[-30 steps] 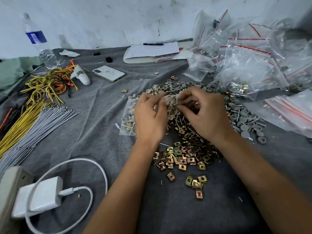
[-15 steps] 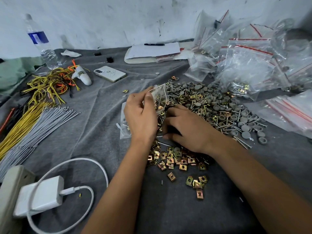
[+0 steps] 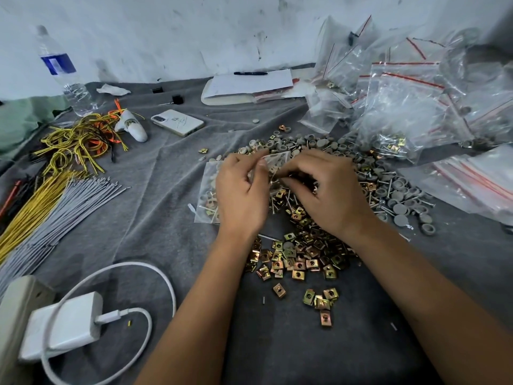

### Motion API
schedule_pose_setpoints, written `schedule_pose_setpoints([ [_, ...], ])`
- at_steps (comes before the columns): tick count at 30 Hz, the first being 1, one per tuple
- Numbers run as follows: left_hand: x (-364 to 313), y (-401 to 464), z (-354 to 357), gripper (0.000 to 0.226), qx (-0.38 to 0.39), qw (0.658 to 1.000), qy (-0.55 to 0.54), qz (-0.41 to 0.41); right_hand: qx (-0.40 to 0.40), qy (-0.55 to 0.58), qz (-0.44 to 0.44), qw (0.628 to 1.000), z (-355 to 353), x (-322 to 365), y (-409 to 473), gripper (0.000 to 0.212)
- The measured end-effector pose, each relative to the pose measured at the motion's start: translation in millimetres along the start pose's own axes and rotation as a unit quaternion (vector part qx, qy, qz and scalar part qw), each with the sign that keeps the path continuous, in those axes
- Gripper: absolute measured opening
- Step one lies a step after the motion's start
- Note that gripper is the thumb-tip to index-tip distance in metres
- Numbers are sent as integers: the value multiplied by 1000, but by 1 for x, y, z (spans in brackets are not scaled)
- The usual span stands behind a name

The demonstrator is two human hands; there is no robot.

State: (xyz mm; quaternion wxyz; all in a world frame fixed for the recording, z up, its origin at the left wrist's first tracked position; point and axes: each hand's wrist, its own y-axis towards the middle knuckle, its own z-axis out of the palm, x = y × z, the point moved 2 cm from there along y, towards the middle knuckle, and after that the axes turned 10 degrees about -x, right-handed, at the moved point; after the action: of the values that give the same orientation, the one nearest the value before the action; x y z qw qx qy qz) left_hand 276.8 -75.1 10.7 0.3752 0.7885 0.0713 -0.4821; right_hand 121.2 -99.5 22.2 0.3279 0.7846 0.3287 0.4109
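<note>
Two bare hands meet over a heap of small hardware in the centre of the frame. The left hand point(image 3: 241, 195) pinches one edge of a single small clear bag point(image 3: 273, 162), held up just above the heap. The right hand point(image 3: 330, 195) has its fingers curled onto the bag's opposite edge (anything between those fingertips is hidden). One filled bag point(image 3: 206, 195) lies flat under the left hand. Below the hands is a pile of brass-coloured clip nuts point(image 3: 299, 254), too many to count, with five stray nuts point(image 3: 322, 303) lying apart at lower centre. Grey caps and screws point(image 3: 399, 195) spread to the right. Half a second earlier the right hand lay lower, on the pile, and the left hand alone held the bag, whereas now both hands hold it. Everything rests on a wrinkled grey cloth point(image 3: 155, 190). On it are one phone point(image 3: 177, 122) left of centre, one water bottle point(image 3: 65, 76) at upper left, and one white charger point(image 3: 63, 326) with a looped cable at lower left. There are also bundles of yellow wires point(image 3: 30, 209) and grey wires point(image 3: 55, 215) at left, and one notepad point(image 3: 249, 84) with one pen point(image 3: 250, 73) at top centre. A heap of empty zip bags point(image 3: 402, 107) fills the upper right. A scuffed white wall point(image 3: 166, 31) stands behind.
</note>
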Motion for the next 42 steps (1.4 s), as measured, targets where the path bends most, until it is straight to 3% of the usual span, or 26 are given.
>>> schedule_pose_setpoints([
  [3, 0, -2, 2, 40, 18, 1000, 4, 8, 13, 11, 10, 1000, 2, 1, -2, 21],
  [7, 0, 0, 0, 40, 4, 1000, -10, -14, -6, 35, 59, 998, 1, 1, -2, 15],
  [17, 11, 8, -9, 34, -107, 975, -104, -165, -6, 44, 82, 996, 2, 0, -2, 21],
  [20, 12, 11, -12, 33, -130, 958, -162, -200, 104, 38, 71, 991, 5, 0, -4, 16],
  [22, 13, 12, -14, 40, -144, 951, -175, -208, 227, -17, 46, 973, 12, 2, -8, 26],
  [24, 14, 13, -14, 33, -155, 950, -182, -200, 307, -69, 13, 949, 20, 4, -13, 35],
  [27, 14, 14, -13, 28, -164, 951, -184, -187, 359, -61, 16, 931, 25, 8, -13, 30],
  [32, 14, 12, -12, 33, -149, 960, -162, -173, 379, -64, 8, 923, 26, 11, -12, 12],
  [35, 14, 11, -11, 28, -144, 965, -142, -168, 330, -91, 10, 940, 24, 10, -12, 13],
  [38, 14, 9, -9, 31, -104, 980, -97, -139, 169, -12, 85, 982, 12, 6, -6, 9],
  [40, 9, 6, -7, 36, -67, 994, -36, -81, 56, 11, 83, 995, 3, 3, -1, 7],
  [42, 3, 2, -3, 38, -30, 999, 3, -17, 2, 5, 62, 998, -1, 2, 1, 5],
])
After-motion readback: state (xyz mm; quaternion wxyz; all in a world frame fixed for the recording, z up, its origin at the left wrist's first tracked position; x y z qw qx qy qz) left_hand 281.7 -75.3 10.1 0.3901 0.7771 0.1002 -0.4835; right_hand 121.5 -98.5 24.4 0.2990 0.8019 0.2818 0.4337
